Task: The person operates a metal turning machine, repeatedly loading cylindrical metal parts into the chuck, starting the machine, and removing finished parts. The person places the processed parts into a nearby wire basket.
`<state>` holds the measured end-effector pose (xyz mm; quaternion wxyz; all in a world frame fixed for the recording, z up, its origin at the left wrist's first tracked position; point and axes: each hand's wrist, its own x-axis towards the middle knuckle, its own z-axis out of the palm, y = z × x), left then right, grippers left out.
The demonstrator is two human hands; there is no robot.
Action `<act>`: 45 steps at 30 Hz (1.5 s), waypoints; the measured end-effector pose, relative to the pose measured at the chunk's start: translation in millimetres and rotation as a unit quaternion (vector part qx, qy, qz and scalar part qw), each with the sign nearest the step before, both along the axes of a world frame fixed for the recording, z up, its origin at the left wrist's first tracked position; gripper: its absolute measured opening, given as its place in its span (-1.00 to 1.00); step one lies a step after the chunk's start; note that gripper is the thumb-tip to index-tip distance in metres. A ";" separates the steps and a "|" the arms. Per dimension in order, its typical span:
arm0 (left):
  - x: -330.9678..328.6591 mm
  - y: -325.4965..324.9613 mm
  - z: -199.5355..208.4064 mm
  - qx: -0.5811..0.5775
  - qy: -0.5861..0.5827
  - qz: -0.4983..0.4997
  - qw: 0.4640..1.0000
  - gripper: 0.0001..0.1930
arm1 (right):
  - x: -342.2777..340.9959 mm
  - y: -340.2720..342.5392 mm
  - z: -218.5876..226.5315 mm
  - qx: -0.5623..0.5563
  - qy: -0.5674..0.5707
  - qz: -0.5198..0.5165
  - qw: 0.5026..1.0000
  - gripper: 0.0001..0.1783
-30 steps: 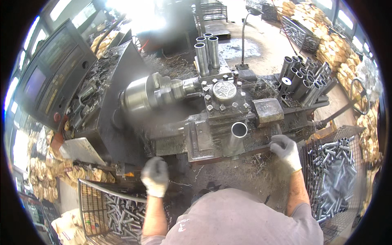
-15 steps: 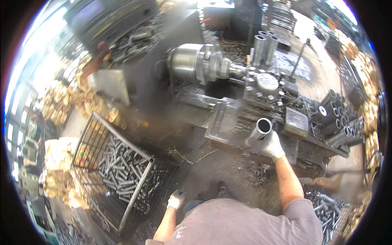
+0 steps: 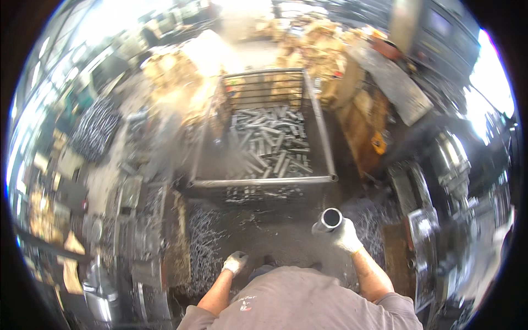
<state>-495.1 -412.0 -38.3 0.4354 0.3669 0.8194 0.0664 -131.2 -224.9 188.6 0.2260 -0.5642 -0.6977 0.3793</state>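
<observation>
Your right hand (image 3: pixel 347 237), in a glove, holds the tube (image 3: pixel 331 219); the fingers are closed around it, below its open end. The tube is in front of you, a little to the right, with this open end facing up. It is apart from the crate (image 3: pixel 264 181), at the near side of its near right corner. Your left hand (image 3: pixel 235 263), also in a glove, is low on the left, near your shirt (image 3: pixel 302 300). Its fingers look curled inward, but I cannot tell if they hold something.

The crate stands farther away, around the middle, and many short pipes (image 3: pixel 269 143) lie in it in mixed directions. Between you and the crate is the dark floor (image 3: pixel 275 226), with metal shavings (image 3: pixel 202 247) on the left and on the right. Far on the left, behind the crate, there are pale sacks (image 3: pixel 176 74). Far on the right, a flat plate (image 3: pixel 391 82) is leaning; many edges there are blurred.
</observation>
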 end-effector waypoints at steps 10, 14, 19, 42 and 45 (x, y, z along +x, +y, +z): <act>-72.7 -200.5 -16.9 0.077 0.025 0.437 0.896 -0.50 | -273.9 -13.8 5.1 -0.005 0.002 0.492 0.871 -0.70; -7.1 -321.7 -94.8 0.162 -0.018 0.716 0.679 -0.53 | -390.6 -38.8 29.0 0.025 0.057 0.639 0.766 -0.59; 74.3 -370.8 -89.8 0.325 -0.057 0.936 0.119 -0.31 | -529.1 -67.1 13.0 0.084 0.095 0.701 0.702 -0.44; 83.9 -445.0 105.5 0.361 0.162 0.915 0.083 -0.77 | -745.2 -56.2 152.9 0.018 0.233 0.884 0.404 -0.64; 73.5 -417.6 98.1 0.421 0.224 0.879 0.015 -0.73 | -795.9 -124.9 161.3 0.067 0.349 0.883 0.308 -0.61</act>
